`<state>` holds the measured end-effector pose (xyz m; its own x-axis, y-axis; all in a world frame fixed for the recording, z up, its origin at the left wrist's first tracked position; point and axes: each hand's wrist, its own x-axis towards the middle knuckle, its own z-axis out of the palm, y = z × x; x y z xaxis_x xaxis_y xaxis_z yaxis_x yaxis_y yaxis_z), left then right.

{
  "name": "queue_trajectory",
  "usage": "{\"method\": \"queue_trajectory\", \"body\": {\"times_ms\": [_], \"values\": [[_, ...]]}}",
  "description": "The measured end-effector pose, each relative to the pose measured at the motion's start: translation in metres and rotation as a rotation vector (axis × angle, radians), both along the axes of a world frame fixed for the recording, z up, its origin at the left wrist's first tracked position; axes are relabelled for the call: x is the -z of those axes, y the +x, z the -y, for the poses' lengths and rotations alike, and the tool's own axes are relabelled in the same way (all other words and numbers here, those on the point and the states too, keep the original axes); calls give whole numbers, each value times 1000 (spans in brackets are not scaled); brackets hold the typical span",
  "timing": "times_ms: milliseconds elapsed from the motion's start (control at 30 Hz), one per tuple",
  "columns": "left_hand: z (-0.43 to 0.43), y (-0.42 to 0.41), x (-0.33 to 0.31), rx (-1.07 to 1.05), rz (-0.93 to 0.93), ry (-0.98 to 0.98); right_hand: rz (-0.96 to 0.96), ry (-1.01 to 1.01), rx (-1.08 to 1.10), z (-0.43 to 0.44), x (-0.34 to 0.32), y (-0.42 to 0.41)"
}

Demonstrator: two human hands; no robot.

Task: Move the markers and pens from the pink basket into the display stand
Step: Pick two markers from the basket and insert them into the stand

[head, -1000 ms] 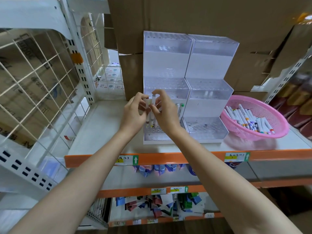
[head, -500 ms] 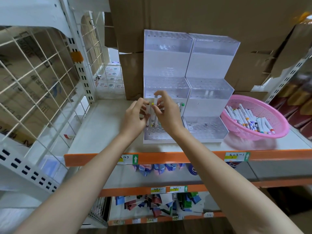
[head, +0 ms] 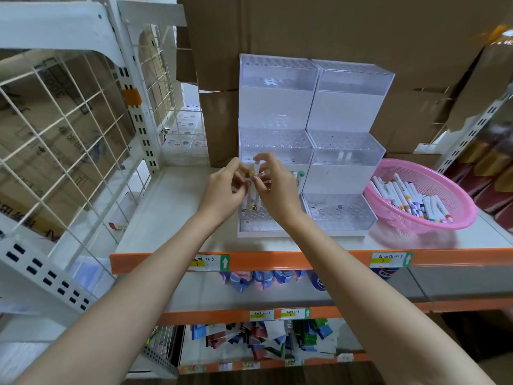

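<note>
A clear three-tier display stand (head: 277, 145) with hole grids stands on the shelf, a twin stand (head: 344, 151) beside it. Both my hands meet over the left stand's lowest tier. My right hand (head: 273, 187) pinches an upright white marker (head: 257, 169) by its top. My left hand (head: 224, 187) holds a few more white markers, one with a yellow cap, their lower ends down at the tier's holes. Two markers with green caps (head: 298, 176) stand in the tier behind my right hand. The pink basket (head: 444, 190) at the right holds several white markers (head: 410, 195).
The shelf (head: 172, 201) has an orange front edge (head: 277, 259) with price labels. Cardboard boxes (head: 305, 29) rise behind the stands. A white wire rack (head: 69, 129) stands at the left. Lower shelves hold packaged goods (head: 258, 340).
Both hands have dropped slightly toward the lowest tier, and my right hand has shifted its pinch to the top of one marker.
</note>
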<state>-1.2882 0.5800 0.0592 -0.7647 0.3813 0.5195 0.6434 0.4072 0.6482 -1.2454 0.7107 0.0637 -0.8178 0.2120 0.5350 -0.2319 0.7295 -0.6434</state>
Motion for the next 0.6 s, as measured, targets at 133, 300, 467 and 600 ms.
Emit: {"method": "queue_trajectory", "body": {"times_ms": [133,300,467,600], "values": [[3,0,6,-19,-29,-32,4,-6,4,-1,1,1],[6,0,8,-14,-107,-109,5,-1,9,-2,1,1],[16,1,6,-68,-188,-240,42,7,-12,0,1,1],[23,7,2,-91,-334,-325,56,69,-34,0,7,2]]}}
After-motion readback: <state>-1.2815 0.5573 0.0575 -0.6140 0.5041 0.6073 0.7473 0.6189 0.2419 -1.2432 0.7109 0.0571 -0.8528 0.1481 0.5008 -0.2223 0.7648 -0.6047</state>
